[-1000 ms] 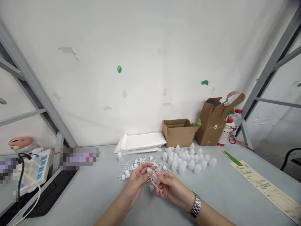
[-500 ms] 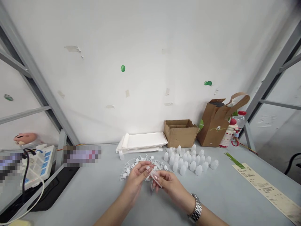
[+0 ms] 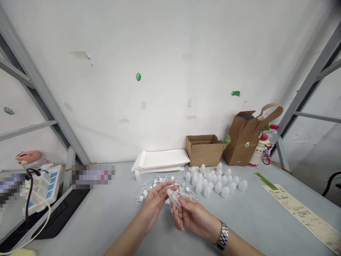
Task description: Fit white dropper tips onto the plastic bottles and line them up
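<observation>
A small translucent plastic dropper bottle [image 3: 175, 199] is tilted between my two hands over the middle of the table. My right hand [image 3: 195, 215] grips its body between thumb and fingers. At the nozzle end, the thumb and fingers of my left hand [image 3: 154, 202] close around the tip. Behind and below the hands lies a pile of white caps with looped straps [image 3: 145, 193], partly hidden by my fingers. To the right stand several similar translucent bottles [image 3: 213, 179] in a loose cluster.
Behind are a stack of white packets [image 3: 163, 159], an open cardboard box [image 3: 206, 154] and a brown paper bag [image 3: 239, 144]. One bottle [image 3: 137, 175] stands by the packets. A power strip [image 3: 50, 185] lies left, a printed paper strip [image 3: 298, 213] right.
The bottle has turned so its wider side shows more. My right hand has shifted slightly down and right, and its fingers have rolled over. The left hand has barely moved.
</observation>
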{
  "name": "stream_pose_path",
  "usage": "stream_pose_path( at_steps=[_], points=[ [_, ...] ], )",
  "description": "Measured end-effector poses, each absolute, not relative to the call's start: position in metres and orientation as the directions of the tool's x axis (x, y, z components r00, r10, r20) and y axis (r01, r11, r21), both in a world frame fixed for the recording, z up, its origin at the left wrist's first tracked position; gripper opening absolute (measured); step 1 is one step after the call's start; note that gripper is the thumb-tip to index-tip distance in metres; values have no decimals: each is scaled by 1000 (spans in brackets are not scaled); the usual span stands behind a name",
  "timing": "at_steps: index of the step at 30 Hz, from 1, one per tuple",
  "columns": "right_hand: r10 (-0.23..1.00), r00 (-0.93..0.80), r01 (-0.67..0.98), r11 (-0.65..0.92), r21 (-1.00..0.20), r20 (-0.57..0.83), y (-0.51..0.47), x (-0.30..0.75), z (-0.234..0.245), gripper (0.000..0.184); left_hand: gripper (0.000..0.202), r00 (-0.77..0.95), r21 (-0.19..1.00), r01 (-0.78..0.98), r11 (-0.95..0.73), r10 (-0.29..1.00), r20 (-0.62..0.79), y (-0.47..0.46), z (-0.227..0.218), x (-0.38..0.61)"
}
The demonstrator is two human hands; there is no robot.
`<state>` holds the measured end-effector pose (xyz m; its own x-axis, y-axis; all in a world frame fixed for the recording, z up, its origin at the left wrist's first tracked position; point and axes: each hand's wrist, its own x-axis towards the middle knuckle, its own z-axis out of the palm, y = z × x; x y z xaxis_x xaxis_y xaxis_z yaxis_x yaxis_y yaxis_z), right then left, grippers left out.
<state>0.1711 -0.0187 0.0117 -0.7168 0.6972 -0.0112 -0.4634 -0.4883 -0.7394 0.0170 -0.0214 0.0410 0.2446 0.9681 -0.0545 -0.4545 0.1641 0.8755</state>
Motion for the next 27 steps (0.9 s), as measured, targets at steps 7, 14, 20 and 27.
stream_pose_path(
  at_steps=[7, 14, 20, 27],
  points=[
    [740, -673, -462, -449, -765, -27, -18, 170, 11, 43, 29, 179, 880, -448, 156, 980, -83, -21, 41, 21],
    [809, -586, -390, -326, -861, -41, -18, 170, 15, 44, 22, 172, 873, -465, 148, 982, -75, -21, 39, 23],
    [886, -463, -234, -104, -967, 17, -17, 169, 20, 44, 25, 233, 824, -538, 175, 971, -54, -19, 37, 19],
    [904, -427, -128, -53, -990, 7, -18, 169, 23, 47, 24, 244, 843, -512, 162, 969, -38, -20, 34, 17]
  ],
)
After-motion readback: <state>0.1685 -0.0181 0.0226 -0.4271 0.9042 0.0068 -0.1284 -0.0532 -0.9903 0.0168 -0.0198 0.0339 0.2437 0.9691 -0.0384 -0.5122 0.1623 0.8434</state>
